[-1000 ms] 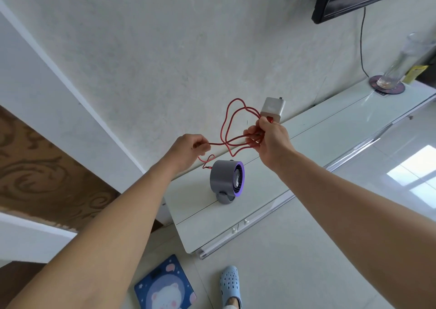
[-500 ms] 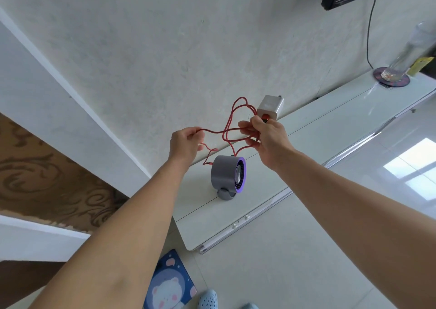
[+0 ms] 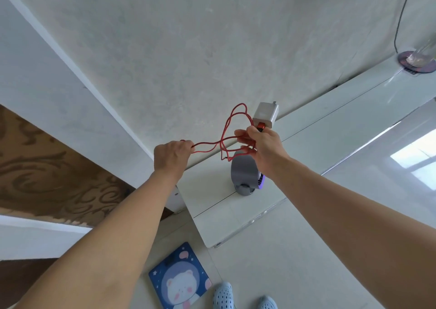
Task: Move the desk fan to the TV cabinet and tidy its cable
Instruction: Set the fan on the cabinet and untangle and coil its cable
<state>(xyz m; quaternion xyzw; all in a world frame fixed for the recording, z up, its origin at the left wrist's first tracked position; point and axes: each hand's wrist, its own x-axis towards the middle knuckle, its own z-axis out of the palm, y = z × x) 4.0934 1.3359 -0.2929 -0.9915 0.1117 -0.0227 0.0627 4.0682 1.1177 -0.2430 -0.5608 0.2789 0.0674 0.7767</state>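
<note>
A small grey desk fan [image 3: 244, 173] with a purple front ring stands upright on the white TV cabinet [image 3: 330, 148], near its left end. Its red cable [image 3: 230, 129] runs up in loops between my two hands above the fan. My right hand [image 3: 262, 145] pinches a bundle of those loops, with the white plug adapter [image 3: 265, 115] sticking up just above the fingers. My left hand [image 3: 173, 155] is closed on a strand of the cable, stretched out to the left. My right forearm hides part of the fan's front.
A glass on a dark round coaster [image 3: 416, 62] stands at the cabinet's far right, with a black wire [image 3: 401, 18] hanging down the wall behind it. On the floor lie a blue bear-print scale [image 3: 180, 277] and my light blue slippers [image 3: 223, 295]. A brown patterned panel [image 3: 52, 174] lies left.
My left hand has pulled its strand of the cable further to the left, widening the gap between the hands. The view has tilted down, so the fan sits lower right.
</note>
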